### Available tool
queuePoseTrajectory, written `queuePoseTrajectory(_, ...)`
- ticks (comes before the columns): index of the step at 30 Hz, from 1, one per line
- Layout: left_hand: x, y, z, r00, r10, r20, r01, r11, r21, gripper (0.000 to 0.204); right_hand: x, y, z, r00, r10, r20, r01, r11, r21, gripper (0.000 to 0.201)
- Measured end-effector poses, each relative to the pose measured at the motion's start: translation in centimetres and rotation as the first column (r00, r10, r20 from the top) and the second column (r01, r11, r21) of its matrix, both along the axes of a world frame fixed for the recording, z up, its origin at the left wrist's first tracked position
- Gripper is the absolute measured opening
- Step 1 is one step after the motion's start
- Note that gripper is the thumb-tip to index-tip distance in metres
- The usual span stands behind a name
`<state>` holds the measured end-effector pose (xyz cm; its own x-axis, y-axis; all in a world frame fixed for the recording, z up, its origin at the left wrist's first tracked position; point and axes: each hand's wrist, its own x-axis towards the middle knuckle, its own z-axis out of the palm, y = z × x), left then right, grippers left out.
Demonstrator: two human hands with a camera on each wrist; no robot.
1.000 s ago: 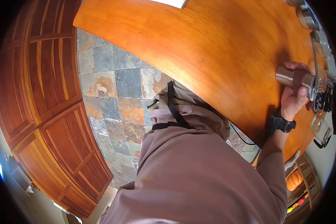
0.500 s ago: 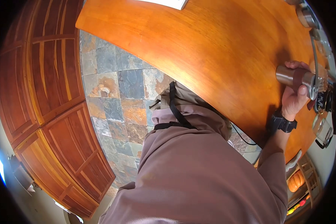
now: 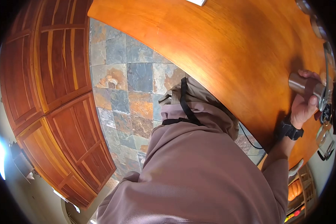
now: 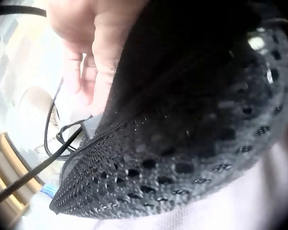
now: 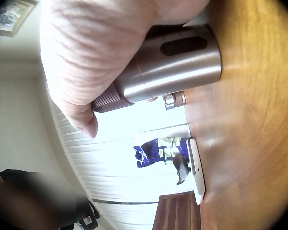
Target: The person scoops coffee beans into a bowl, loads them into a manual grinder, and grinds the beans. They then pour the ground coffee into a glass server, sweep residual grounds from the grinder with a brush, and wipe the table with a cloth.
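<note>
In the head view, my right hand grips a brushed metal cylinder with a brown band, above the right part of the wooden table. The right wrist view shows my palm and thumb wrapped about the ribbed brown band; the cylinder's smooth body has a dark oval slot, and its base is by the tabletop. My left hand hangs with relaxed fingers beside a black perforated object in the left wrist view, holding nothing visible; it is hidden from the head view.
Glass and metal items line the table's right side. A white object lies at its top edge. A purple packet stands by a white flat device. Black cables hang near my left hand.
The head view has shifted, so the table, cabinets, my right hand and the cylinder appear farther right. The right hand keeps the same grip on the cylinder.
</note>
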<state>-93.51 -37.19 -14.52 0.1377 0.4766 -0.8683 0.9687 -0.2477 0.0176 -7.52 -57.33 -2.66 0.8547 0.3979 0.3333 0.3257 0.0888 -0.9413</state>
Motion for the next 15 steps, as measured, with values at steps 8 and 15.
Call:
queuePoseTrajectory(8, -0.29, 0.17, 0.74, 1.000, -0.023, -0.008, 0.023, 0.998, 0.052, 0.024, -0.05, 0.33, 0.03, 1.000, -0.018, 0.016, 0.018, 1.000, 0.022, 0.078)
queuePoseTrajectory(15, -0.03, 0.22, 0.49, 0.999, -0.049, -0.007, 0.049, 0.995, 0.087, 0.023, 0.04, 0.28, 0.02, 1.000, -0.018, 0.023, 0.018, 1.000, 0.008, 0.079)
